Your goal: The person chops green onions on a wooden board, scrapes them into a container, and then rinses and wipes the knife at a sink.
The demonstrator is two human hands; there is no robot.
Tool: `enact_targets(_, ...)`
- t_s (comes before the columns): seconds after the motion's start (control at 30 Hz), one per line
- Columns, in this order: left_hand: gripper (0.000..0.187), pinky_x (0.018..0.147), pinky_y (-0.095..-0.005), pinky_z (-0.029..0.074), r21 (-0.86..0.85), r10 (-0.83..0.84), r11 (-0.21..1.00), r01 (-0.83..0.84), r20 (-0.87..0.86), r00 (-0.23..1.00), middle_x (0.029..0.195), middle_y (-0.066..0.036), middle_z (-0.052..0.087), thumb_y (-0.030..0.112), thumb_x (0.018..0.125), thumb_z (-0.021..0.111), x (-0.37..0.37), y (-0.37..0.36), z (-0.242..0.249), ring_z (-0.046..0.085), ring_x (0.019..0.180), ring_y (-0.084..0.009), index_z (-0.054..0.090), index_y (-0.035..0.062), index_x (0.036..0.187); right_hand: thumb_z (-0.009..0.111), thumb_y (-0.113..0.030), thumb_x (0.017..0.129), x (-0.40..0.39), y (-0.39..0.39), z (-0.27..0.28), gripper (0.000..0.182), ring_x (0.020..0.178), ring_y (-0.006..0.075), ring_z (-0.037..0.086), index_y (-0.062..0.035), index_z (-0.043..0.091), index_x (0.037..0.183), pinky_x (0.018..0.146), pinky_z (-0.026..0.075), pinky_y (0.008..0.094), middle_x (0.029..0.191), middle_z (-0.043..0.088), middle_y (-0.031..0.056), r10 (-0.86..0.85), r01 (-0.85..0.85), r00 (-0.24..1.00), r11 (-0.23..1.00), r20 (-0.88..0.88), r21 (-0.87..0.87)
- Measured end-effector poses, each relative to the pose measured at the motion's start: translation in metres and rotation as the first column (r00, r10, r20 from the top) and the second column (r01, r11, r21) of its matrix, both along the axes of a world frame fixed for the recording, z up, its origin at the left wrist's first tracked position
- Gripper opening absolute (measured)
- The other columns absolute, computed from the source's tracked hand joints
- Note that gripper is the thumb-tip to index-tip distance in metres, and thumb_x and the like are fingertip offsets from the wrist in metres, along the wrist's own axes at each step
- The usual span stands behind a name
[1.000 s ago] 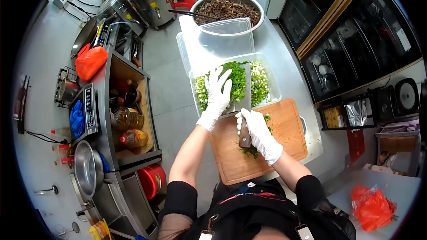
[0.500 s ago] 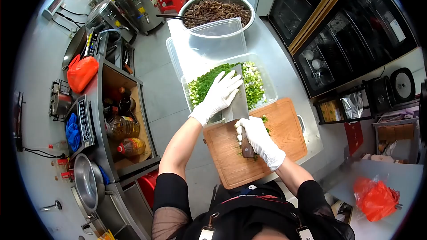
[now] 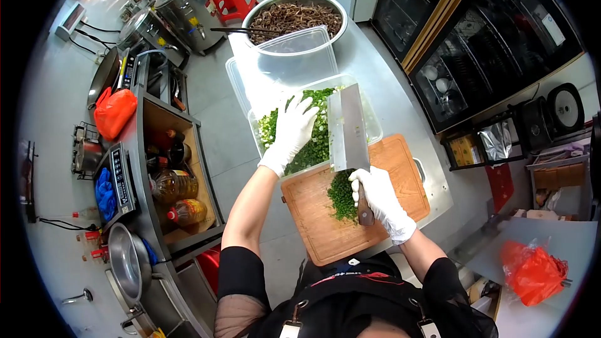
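Observation:
My right hand (image 3: 383, 203), in a white glove, is wrapped round the wooden handle of a cleaver (image 3: 349, 128). Its broad blade points away from me, over the right part of a clear plastic container (image 3: 377, 128). Chopped green onions (image 3: 318, 103) fill that container, partly hidden by the blade. My left hand (image 3: 293, 128), gloved too, is over the left side of the greens with its fingers spread, holding nothing. A heap of finely chopped greens (image 3: 342, 197) lies on the wooden cutting board (image 3: 313, 228), beside the handle.
Behind the container, a clear lid (image 3: 285, 66) leans against a large metal bowl (image 3: 341, 22) of brown strips, with dark chopsticks (image 3: 228, 29) across its rim. All stand on a steel table (image 3: 375, 69). Left is a cabinet with oil bottles (image 3: 172, 186); right, glass-door fridges (image 3: 494, 44).
My left hand has come off the blade and spread its fingers. The cleaver has shifted right, its blade face now more visible. A heap of greens now shows on the board.

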State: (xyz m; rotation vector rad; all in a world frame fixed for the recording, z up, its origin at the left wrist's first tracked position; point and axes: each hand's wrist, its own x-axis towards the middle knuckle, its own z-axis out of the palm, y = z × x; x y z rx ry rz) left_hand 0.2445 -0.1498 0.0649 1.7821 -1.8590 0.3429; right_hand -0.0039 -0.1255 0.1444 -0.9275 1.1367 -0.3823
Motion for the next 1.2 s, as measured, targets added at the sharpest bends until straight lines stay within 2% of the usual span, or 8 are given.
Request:
enact_targets(0.2,0.034,0.109,-0.0516,0.029,-0.109,-0.033,0.994,0.023,-0.092,0.995,0.119,-0.01,0.062,0.014,0.084,0.062,-0.046,0.014,0.037,0.052,0.12,-0.031,0.061,0.0106,0.118,0.052,-0.013,0.09,0.019,-0.006,0.001,0.015,0.047,0.0129,0.053,-0.0009,0.057,0.082,0.042,0.044,0.0276,0.062,0.055,0.0039,-0.036,0.035,0.998,0.999,0.051,0.029)
enact_targets(0.33,0.022,0.107,-0.0513,0.031,-0.105,-0.045,0.993,0.053,0.076,0.996,0.116,-0.01,0.062,0.012,0.08,0.062,-0.025,0.007,0.02,0.053,0.118,-0.0295,0.064,0.0095,0.102,0.053,-0.012,0.089,0.026,-0.004,0.002,0.014,0.047,0.0135,0.053,-0.0004,0.057,0.082,0.043,0.045,0.0282,0.062,0.056,0.0049,-0.007,0.009,0.991,1.0,0.13,-0.012)
enact_targets(0.4,0.015,0.106,-0.0531,0.032,-0.02,0.128,0.992,-0.127,0.193,0.973,0.115,-0.011,0.061,0.01,0.071,0.063,-0.005,0.007,0.012,0.051,0.119,-0.0327,0.065,0.0078,0.086,0.056,-0.012,0.087,0.024,-0.005,0.001,0.012,0.048,0.013,0.054,-0.0032,0.059,0.08,0.045,0.045,0.027,0.062,0.056,0.0031,0.016,-0.011,0.993,0.999,0.118,-0.042)
enact_targets(0.5,0.011,0.105,-0.0544,0.031,-0.044,0.199,0.98,-0.195,0.15,0.968,0.117,-0.013,0.061,0.01,0.074,0.063,-0.004,0.01,0.015,0.051,0.118,-0.0342,0.065,0.006,0.084,0.056,-0.013,0.087,0.016,-0.007,-0.005,0.012,0.048,0.0129,0.054,-0.0035,0.06,0.08,0.045,0.045,0.0269,0.062,0.056,0.003,0.024,-0.017,0.994,0.997,0.104,-0.072)
enact_targets(0.7,0.033,0.106,-0.0471,0.035,-0.165,0.114,0.976,-0.144,-0.176,0.978,0.122,-0.015,0.06,0.009,0.084,0.065,-0.044,0.044,0.046,0.052,0.121,-0.0337,0.063,0.0054,0.116,0.056,-0.014,0.09,-0.059,-0.019,-0.005,0.015,0.048,0.0109,0.052,-0.0031,0.061,0.081,0.045,0.044,0.0258,0.062,0.056,0.0017,0.085,-0.082,0.993,0.996,0.083,-0.045)
enact_targets(0.83,0.034,0.1,-0.0445,0.043,-0.197,-0.128,0.979,0.048,-0.421,0.898,0.114,-0.017,0.065,-0.003,0.081,0.059,-0.094,0.117,0.026,0.059,0.112,-0.0354,0.065,0.0031,0.114,0.05,-0.013,0.094,-0.148,-0.007,-0.021,0.018,0.049,0.0113,0.051,-0.0013,0.059,0.083,0.046,0.043,0.0257,0.062,0.055,0.0027,0.127,-0.127,0.992,0.992,0.001,-0.01)
enact_targets(1.0,0.031,0.099,-0.039,0.046,0.035,0.035,0.999,-0.016,-0.679,0.733,0.117,-0.017,0.064,-0.001,0.085,0.057,-0.145,0.165,-0.043,0.06,0.112,-0.0332,0.065,0.0017,0.114,0.047,-0.013,0.094,-0.225,0.022,-0.068,0.019,0.052,0.0132,0.053,-0.0003,0.059,0.085,0.05,0.046,0.0271,0.064,0.056,0.0042,0.111,-0.109,0.991,0.993,-0.068,0.034)
enact_targets(1.2,0.031,0.102,-0.0376,0.044,0.064,0.106,0.994,-0.09,-0.786,0.61,0.122,-0.019,0.063,0.001,0.089,0.054,-0.155,0.133,-0.069,0.058,0.117,-0.0322,0.063,0.0002,0.118,0.047,-0.013,0.094,-0.243,0.033,-0.118,0.02,0.052,0.0129,0.054,-0.0004,0.059,0.084,0.05,0.046,0.0268,0.064,0.057,0.0043,0.066,-0.062,0.996,0.996,-0.066,0.061)
